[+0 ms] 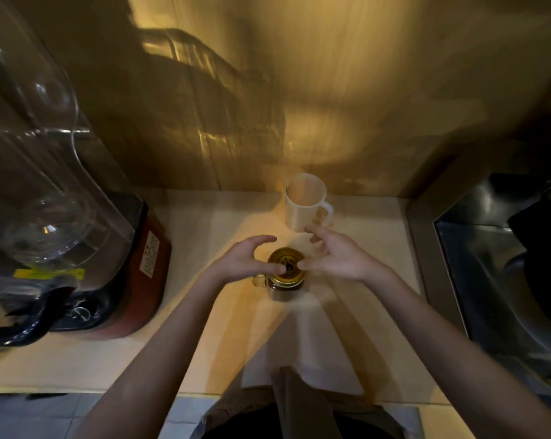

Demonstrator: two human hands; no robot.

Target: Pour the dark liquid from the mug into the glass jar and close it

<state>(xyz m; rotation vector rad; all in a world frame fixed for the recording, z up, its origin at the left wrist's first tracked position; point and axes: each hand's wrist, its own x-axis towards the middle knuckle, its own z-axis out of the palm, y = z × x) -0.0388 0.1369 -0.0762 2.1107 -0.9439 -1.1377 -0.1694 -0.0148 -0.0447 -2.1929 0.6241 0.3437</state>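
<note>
A small glass jar (283, 288) with a side handle stands on the pale counter, dark liquid showing through its wall. A gold lid (287, 260) sits on its mouth. My left hand (245, 261) hovers at the jar's left with fingers arched and apart, thumb tip touching the lid's edge. My right hand (337, 256) is at the jar's right with fingers spread, one fingertip touching the lid. Neither hand is wrapped around the jar. Behind the jar, a white mug (302, 205) stands upright near the wall, handle to the right, its inside looking pale.
A blender (78, 217) with a clear jug, black handle and red base fills the left side of the counter. A steel sink (502, 280) lies to the right. A wooden wall (299, 90) rises behind. The counter's front edge (78, 389) is near my body.
</note>
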